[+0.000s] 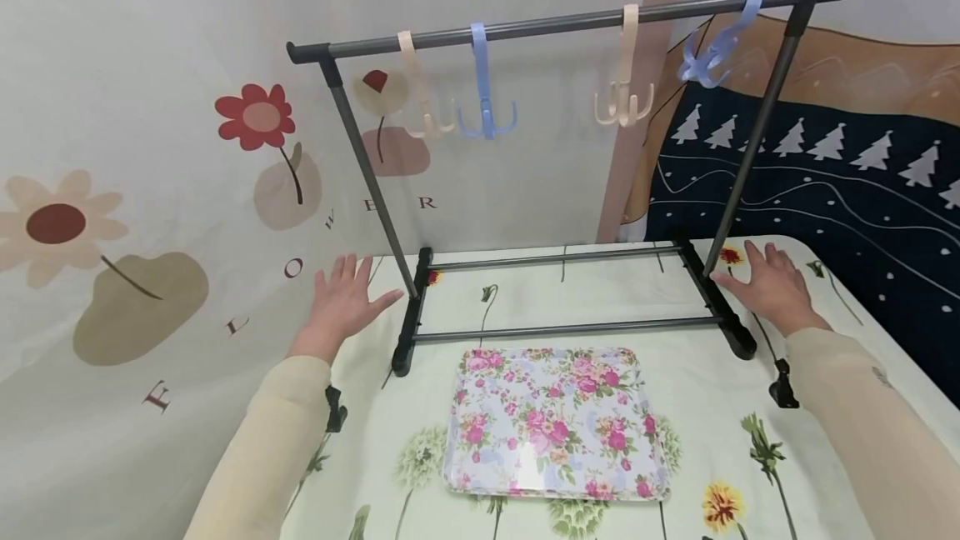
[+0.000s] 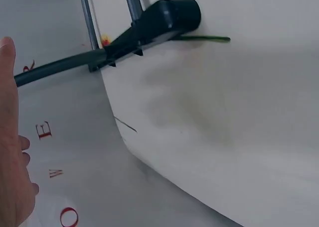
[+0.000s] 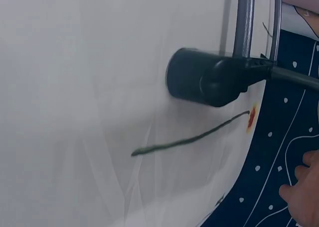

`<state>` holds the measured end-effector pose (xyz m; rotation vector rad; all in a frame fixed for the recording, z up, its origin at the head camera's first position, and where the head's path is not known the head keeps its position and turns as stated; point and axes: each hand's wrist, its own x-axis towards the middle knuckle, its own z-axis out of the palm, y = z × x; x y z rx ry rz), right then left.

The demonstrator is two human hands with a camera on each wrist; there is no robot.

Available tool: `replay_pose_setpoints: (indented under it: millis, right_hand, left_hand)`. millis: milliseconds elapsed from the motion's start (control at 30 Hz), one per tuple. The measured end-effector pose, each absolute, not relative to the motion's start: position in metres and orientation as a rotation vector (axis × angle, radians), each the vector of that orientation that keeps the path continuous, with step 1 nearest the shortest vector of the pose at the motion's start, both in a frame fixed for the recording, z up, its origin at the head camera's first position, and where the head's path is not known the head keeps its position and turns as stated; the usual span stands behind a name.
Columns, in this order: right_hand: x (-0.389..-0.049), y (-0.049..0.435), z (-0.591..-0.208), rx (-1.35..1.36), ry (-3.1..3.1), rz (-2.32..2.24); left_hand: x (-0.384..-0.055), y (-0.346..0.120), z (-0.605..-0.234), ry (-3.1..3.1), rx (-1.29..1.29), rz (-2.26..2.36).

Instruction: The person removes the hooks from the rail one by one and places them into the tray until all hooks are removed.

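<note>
A dark grey metal rack (image 1: 570,25) with black feet stands on the table. Two beige hooks (image 1: 622,94) and two blue hooks (image 1: 483,86) hang from its top bar; the blue one at the right end hangs askew. Beside the rack's left post is my left hand (image 1: 341,307), fingers spread and holding nothing. My right hand (image 1: 772,286) is outside the right post, also spread, with its thumb close to the post's lower end. Each wrist view shows a black rack foot (image 2: 167,18) and part of the hand.
In front of the rack lies a rectangular tray (image 1: 551,423) with a pink flower pattern. A flower-printed cloth (image 1: 420,457) covers the table. Behind hangs a pale printed curtain (image 1: 180,90); dark fabric with white trees (image 1: 825,182) is at the right.
</note>
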<state>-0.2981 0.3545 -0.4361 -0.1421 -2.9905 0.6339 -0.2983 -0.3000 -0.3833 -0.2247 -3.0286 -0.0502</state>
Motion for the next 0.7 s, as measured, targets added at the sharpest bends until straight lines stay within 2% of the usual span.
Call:
replay_pose_setpoints:
  millis: [700]
  right_hand:
    - [-0.309,0.343,-0.442,-0.145,-2.895,0.933]
  left_hand:
    - [-0.291,-0.256,-0.358,-2.974,-0.340,-0.182]
